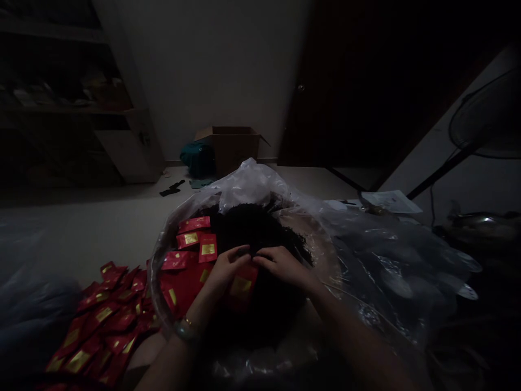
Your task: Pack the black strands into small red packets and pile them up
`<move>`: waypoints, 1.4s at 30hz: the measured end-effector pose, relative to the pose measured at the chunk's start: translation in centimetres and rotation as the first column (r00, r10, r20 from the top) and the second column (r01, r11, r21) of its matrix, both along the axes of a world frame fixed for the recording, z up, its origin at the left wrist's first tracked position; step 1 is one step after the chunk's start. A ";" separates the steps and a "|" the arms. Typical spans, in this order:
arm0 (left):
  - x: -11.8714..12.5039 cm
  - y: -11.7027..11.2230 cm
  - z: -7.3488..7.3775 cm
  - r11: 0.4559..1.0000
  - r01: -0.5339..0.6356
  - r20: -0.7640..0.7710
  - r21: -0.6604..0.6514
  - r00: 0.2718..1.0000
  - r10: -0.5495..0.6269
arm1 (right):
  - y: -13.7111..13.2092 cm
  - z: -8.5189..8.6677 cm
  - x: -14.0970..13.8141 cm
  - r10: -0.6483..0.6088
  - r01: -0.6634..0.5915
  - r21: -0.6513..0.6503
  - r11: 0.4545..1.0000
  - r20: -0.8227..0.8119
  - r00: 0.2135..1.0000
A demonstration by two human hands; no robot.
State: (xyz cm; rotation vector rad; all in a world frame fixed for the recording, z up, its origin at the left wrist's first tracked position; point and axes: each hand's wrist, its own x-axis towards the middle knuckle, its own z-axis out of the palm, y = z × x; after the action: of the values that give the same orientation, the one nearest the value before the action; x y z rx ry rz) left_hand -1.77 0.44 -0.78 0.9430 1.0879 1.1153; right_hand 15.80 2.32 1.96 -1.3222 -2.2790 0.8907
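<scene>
My left hand point(225, 266) and my right hand point(283, 265) meet over a heap of dark loose material point(252, 233) inside a clear plastic bag point(293, 201). Both hands pinch the top of one red packet with a gold label point(243, 285), which hangs below my fingers. More red packets point(191, 244) lie on the left side of the bag, next to my left hand. A bracelet point(185, 326) sits on my left wrist.
A pile of red packets point(101, 326) spreads over the floor at lower left. A cardboard box point(230, 144) and a teal bag point(198, 157) stand by the far wall. Shelves point(61, 103) are at left, a fan point(488, 114) and papers point(391, 201) at right.
</scene>
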 end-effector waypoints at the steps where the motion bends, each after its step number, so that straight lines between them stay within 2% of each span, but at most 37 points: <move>1: 0.0 0.1 -0.1 1.000 0.016 0.009 -0.007 1.000 -0.015 | 0.1 0.0 0.0 -0.005 0.005 -0.029 1.000 -0.016 1.000; 3: -0.1 0.2 -0.4 1.000 0.021 0.038 -0.012 0.999 -0.020 | 0.2 -0.1 0.1 -0.034 0.024 -0.130 0.991 -0.076 0.997; 6: -0.1 0.3 -0.6 0.999 -0.031 0.059 -0.025 0.998 0.033 | 0.5 0.2 0.6 -0.108 0.054 -0.283 0.958 -0.179 0.978; 10: 0.2 0.3 -0.8 0.994 -0.080 0.043 -0.069 0.996 0.083 | 0.8 0.6 1.4 -0.162 0.083 -0.332 0.940 -0.219 0.962; 12: 0.3 0.3 -0.9 0.993 -0.085 0.034 -0.078 0.996 0.088 | 0.9 0.7 1.5 -0.145 0.078 -0.296 0.952 -0.215 0.966; 14: 0.3 0.2 -0.8 0.993 -0.088 0.019 -0.074 0.996 0.089 | 1.0 0.6 1.5 -0.139 0.104 -0.186 0.977 -0.182 0.973; 16: 0.1 0.2 -0.6 0.995 -0.076 0.016 -0.072 0.997 0.077 | 1.3 0.5 1.7 -0.201 0.198 -0.036 0.979 -0.104 0.974; 18: -0.1 0.1 -0.4 0.995 -0.069 0.030 -0.064 0.997 0.072 | 1.6 0.3 2.1 -0.279 0.280 0.072 0.957 -0.015 0.960; 20: -0.2 0.0 -0.1 0.995 -0.083 0.034 -0.048 0.996 0.085 | 2.0 0.2 2.7 -0.301 0.295 0.082 0.952 0.077 0.950; 24: -0.1 -0.2 0.2 0.996 -0.084 0.046 -0.036 0.995 0.086 | 2.4 -0.2 3.6 -0.252 0.265 -0.007 0.964 0.295 0.922; 26: 0.1 -0.2 0.1 0.994 -0.101 0.046 -0.046 0.994 0.103 | 2.4 -0.5 3.3 -0.248 0.262 0.004 0.965 0.329 0.911; 28: 0.3 -0.3 0.1 0.992 -0.118 0.027 -0.054 0.992 0.119 | 2.2 -0.6 2.6 -0.248 0.245 0.040 0.969 0.225 0.942; 30: 0.5 -0.3 0.1 0.992 -0.122 0.010 -0.041 0.992 0.122 | 1.7 -0.8 1.4 -0.195 0.195 0.047 0.980 0.010 0.981; 33: 0.5 -0.5 0.3 0.993 -0.120 0.000 0.002 0.993 0.120 | 0.8 -1.0 -0.4 -0.107 0.115 0.015 0.993 -0.247 0.963; 39: 0.2 -0.4 -0.4 0.997 -0.076 0.011 0.023 0.997 0.076 | 0.1 -1.3 -1.5 -0.154 0.151 -0.034 0.988 -0.335 0.930; 42: 0.2 -0.3 -1.0 1.000 0.001 0.007 0.018 1.000 -0.001 | 0.3 -0.6 -0.9 -0.169 0.128 -0.152 0.980 -0.303 0.938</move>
State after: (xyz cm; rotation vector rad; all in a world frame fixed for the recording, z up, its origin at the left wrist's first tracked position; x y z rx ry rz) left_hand -1.60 0.14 -1.82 0.9525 1.0737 1.1285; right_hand 14.88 2.62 1.37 -1.2798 -1.8798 1.1235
